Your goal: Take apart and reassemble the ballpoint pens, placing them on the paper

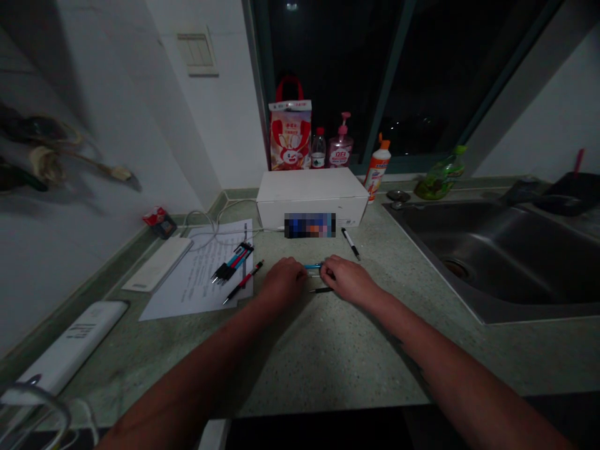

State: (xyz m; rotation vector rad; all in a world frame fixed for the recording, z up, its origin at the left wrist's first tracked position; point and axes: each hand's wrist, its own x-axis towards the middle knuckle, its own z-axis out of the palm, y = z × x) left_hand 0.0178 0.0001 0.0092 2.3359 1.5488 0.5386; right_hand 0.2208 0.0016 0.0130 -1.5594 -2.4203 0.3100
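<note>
At the far left, a white power strip (70, 350) lies along the wall with pale cables (35, 400) looping near its lower end. Further along the counter (300, 375), a white flat case (158, 264) rests partly on the printed paper (187, 300), and a small red and black packet (159, 223) stands against the wall behind it. On the paper lies a bunch of pens (233, 262) side by side, with a red and black pen (244, 282) slanting just beside them, over the paper's right edge. Next comes the left hand (284, 281), its fingers curled in and clamped on one end of a blue pen (312, 267), which spans the gap between the two hands above the counter. Behind it, a phone (309, 226) with a blurred-out screen leans against a white box (309, 186); a red bag (290, 137), a small bottle (318, 150) and a pink pump bottle (341, 147) stand behind the box. The right hand (349, 278) has its fingers bent together around the pen's other end, the tips partly hidden. A dark pen part (321, 290) lies beside this hand, on the near side. Past it, a white and black pen (350, 244) lies near the box, then an orange-capped bottle (377, 172), a green bottle (440, 177) and the sink (473, 312).
</note>
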